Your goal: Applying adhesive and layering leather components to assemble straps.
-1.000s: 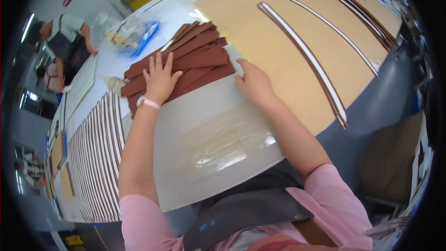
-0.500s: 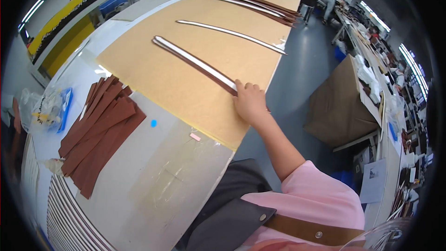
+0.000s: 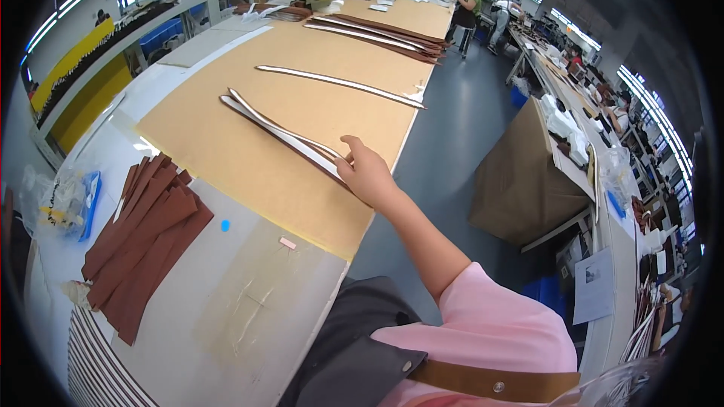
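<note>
Right hand [image 3: 367, 173] touches brown-and-white strips [image 3: 283, 136] stretching away leftward.

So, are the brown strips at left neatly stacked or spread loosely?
Loosely spread: the brown strips overlap at different angles, and their ends stick out unevenly.

One white-faced strip [image 3: 313, 140] now angles apart from the neighbouring strip [image 3: 309, 154] it lay against. The right hand [image 3: 367, 173] spreads its index finger outward; the left hand has left the brown pieces [image 3: 147, 245].
</note>
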Motion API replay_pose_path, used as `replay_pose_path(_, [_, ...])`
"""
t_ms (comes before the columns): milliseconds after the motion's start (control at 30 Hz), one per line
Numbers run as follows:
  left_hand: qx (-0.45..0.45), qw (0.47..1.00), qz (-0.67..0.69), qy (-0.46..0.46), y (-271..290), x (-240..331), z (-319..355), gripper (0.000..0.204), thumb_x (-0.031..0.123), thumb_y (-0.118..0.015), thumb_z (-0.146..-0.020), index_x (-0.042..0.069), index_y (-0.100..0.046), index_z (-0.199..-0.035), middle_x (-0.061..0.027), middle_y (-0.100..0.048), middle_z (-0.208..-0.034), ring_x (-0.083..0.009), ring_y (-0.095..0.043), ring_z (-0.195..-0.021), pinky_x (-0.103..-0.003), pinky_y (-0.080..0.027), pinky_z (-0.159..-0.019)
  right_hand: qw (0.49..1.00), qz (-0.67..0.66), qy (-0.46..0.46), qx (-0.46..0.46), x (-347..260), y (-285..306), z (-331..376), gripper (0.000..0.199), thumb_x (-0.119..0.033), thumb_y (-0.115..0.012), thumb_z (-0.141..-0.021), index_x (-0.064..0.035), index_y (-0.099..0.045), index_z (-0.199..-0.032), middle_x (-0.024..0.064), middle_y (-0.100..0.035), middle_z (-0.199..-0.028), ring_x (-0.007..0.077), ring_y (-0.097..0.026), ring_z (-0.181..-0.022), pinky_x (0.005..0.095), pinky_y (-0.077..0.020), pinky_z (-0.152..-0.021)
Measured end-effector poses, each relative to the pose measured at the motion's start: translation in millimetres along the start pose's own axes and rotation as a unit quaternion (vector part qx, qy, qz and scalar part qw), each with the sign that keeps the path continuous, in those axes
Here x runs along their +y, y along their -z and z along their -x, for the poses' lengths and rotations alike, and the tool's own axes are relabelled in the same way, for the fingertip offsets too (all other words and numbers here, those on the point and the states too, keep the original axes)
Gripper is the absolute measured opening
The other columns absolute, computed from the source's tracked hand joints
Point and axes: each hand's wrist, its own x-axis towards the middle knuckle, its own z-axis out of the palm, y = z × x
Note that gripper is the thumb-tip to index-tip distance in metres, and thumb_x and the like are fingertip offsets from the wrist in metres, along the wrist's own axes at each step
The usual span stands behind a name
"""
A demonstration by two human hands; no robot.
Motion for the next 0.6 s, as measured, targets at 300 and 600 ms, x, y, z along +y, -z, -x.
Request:
replay_pose_path(300, [0.022,0.999,0.023,-0.025,-0.2,36.7,-11.9,0.047,0.019,-0.055,-0.103,0.003,-0.049,-0.147,-0.0134,-0.059,-0.142,-0.0279,-0.049,-0.139,-0.035,-0.038,-0.117,0.967,-0.162,-0.071,-0.183,-45.4,24.7,-4.0,0.042,-0.018,-0.057,-0.1,0.0043,-0.05,-0.136,0.0171,-0.07,-0.091,0.0217,-0.07,-0.07,0.0372,-0.0577,-0.065])
replay_pose_path(600, [0.03,0.997,0.05,-0.053,-4.0,79.1,-32.1,0.048,0.02,-0.056,-0.102,0.004,-0.049,-0.147,-0.014,-0.059,-0.142,-0.0287,-0.049,-0.139,-0.036,-0.038,-0.117,0.938,-0.242,-0.06,-0.242,-49.1,23.1,-14.1,0.038,-0.02,-0.05,-0.103,0.004,-0.051,-0.132,0.0131,-0.07,-0.092,0.0175,-0.069,-0.067,0.0312,-0.0574,-0.06])
